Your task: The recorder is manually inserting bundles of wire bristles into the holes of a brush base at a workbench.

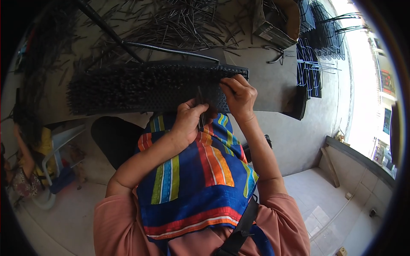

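Note:
A long black perforated panel (164, 103) lies across in front of me above my lap. Its left and middle parts are thick with upright black strips (119, 87), while holes show along its right part. My left hand (187, 120) is closed around a small bunch of thin dark strips (199, 100) at the panel's near edge. Over the panel's right end, my right hand (241, 97) has its fingers pinched together close to the surface. Whatever lies between those fingertips is too dark and small to make out.
Many loose black strips (183, 25) are scattered on the table behind the panel. A bent metal rod (171, 50) runs past its far edge. A cardboard box (273, 34) stands at the back right, near wire racks (309, 64). Another person's arm (24, 147) shows at far left.

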A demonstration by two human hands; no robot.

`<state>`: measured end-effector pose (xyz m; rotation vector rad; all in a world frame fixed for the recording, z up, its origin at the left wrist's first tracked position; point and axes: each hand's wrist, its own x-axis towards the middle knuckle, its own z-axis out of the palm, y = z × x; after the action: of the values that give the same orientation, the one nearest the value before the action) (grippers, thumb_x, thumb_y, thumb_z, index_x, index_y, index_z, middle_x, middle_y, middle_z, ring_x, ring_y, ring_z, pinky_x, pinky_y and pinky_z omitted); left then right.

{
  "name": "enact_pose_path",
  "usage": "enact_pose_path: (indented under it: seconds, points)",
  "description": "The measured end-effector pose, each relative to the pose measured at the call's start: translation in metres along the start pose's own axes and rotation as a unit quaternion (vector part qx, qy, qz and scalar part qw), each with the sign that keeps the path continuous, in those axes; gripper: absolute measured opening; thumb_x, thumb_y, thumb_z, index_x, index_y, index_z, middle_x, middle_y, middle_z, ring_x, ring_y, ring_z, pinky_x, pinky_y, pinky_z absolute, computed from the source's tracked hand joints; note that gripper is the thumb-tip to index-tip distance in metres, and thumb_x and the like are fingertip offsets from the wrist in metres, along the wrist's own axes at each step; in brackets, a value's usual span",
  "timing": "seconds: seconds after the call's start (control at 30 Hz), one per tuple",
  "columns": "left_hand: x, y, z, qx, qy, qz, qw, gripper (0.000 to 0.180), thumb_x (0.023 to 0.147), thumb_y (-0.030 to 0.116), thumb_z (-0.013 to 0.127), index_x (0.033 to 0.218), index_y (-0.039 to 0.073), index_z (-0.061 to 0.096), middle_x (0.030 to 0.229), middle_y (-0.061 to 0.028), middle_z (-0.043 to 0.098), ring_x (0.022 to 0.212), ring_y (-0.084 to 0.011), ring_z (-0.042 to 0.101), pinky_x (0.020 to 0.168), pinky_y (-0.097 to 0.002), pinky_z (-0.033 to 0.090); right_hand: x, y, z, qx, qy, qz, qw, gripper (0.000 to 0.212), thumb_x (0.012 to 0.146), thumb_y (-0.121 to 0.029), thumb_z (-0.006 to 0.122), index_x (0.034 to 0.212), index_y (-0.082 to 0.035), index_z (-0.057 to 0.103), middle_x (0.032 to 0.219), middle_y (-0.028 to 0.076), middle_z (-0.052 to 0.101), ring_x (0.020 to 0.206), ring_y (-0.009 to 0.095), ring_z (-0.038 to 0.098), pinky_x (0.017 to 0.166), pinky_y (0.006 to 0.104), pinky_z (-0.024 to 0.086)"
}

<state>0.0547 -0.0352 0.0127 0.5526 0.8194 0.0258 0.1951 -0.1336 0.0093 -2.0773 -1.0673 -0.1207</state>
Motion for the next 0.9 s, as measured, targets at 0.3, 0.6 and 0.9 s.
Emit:
enact_pose_path:
  seconds: [0.3,0.6,0.9]
  points:
    - [0.002,-0.004,0.001,-0.022,-0.064,0.006,0.998,0.014,0.091,0.004,0.056,0.098,0.001,0.067,0.087,-0.0106,0.070,0.074,-0.0197,0.070,0.067,-0.0291,0.058,-0.026,-0.007,-0.004,0.339,-0.159,0.309,0.874,0.010,0.078,-0.007,0.074,0.077,0.001,0.068,0.068,0.001,0.061,0.060,0.009,0.056,0.052,0.0261,0.043]
    - [0.001,-0.001,-0.002,0.075,-0.014,-0.047,0.996,0.017,0.091,0.003,0.054,0.103,-0.001,0.066,0.092,-0.0130,0.070,0.082,-0.0206,0.070,0.073,-0.0312,0.059,-0.024,0.003,-0.019,0.375,0.072,0.312,0.870,0.002,0.085,0.000,0.067,0.086,0.001,0.067,0.066,-0.002,0.057,0.053,0.004,0.047,0.047,0.0199,0.035]
    - [0.003,-0.007,0.000,0.101,-0.012,-0.029,0.994,0.026,0.090,0.002,0.046,0.112,0.000,0.060,0.088,-0.0131,0.070,0.070,-0.0195,0.068,0.057,-0.0285,0.053,-0.016,0.021,-0.006,0.190,0.114,0.095,0.970,0.012,0.076,0.009,0.070,0.086,0.003,0.067,0.076,0.003,0.063,0.059,0.007,0.054,0.053,0.0196,0.042]
